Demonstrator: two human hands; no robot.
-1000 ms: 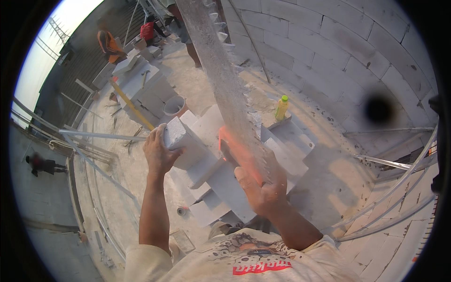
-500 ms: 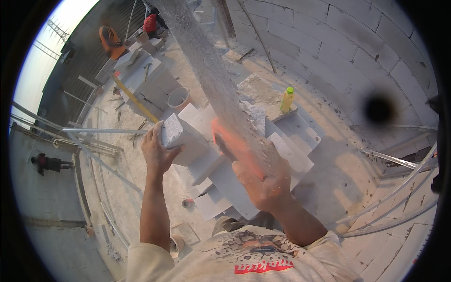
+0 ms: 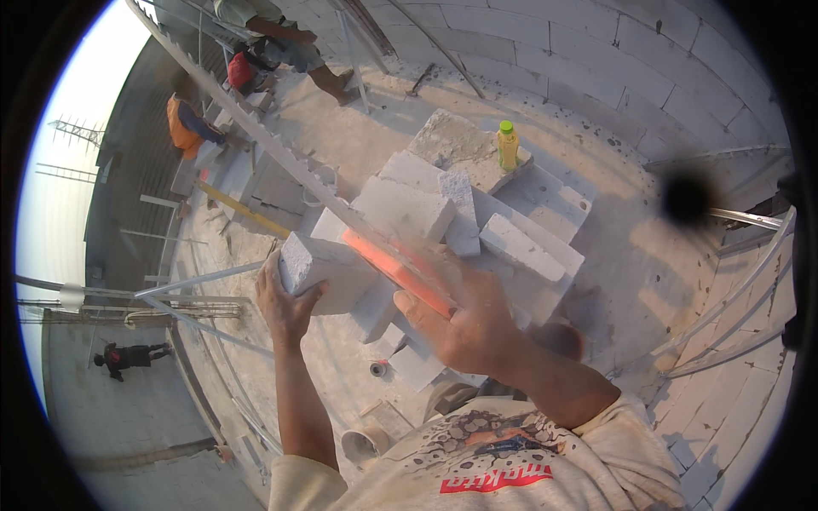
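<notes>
My right hand (image 3: 477, 328), a little smeared by motion, grips the orange handle of a hand saw (image 3: 243, 128). Its long toothed blade slants up to the far left, raised above the blocks. My left hand (image 3: 288, 305) clasps the near left end of a pale aerated concrete block (image 3: 331, 271), fingers over its far side and thumb on the near face. Part of this block lies behind the saw handle. Beyond it, cut blocks (image 3: 407, 207) and a thin wedge-shaped offcut (image 3: 460, 213) rest on the stack.
A yellow bottle with a green cap (image 3: 508, 146) stands on a rough slab. Metal poles (image 3: 204, 279) cross at the left. Co-workers are at the far left, one in an orange vest (image 3: 181, 128), another standing (image 3: 285, 38). A block wall (image 3: 588, 68) closes the right side.
The saw has swung to the left, its blade turning from broad face to nearly edge-on. My left hand keeps hold of the block. The view has shifted, and a standing co-worker now shows at the top.
</notes>
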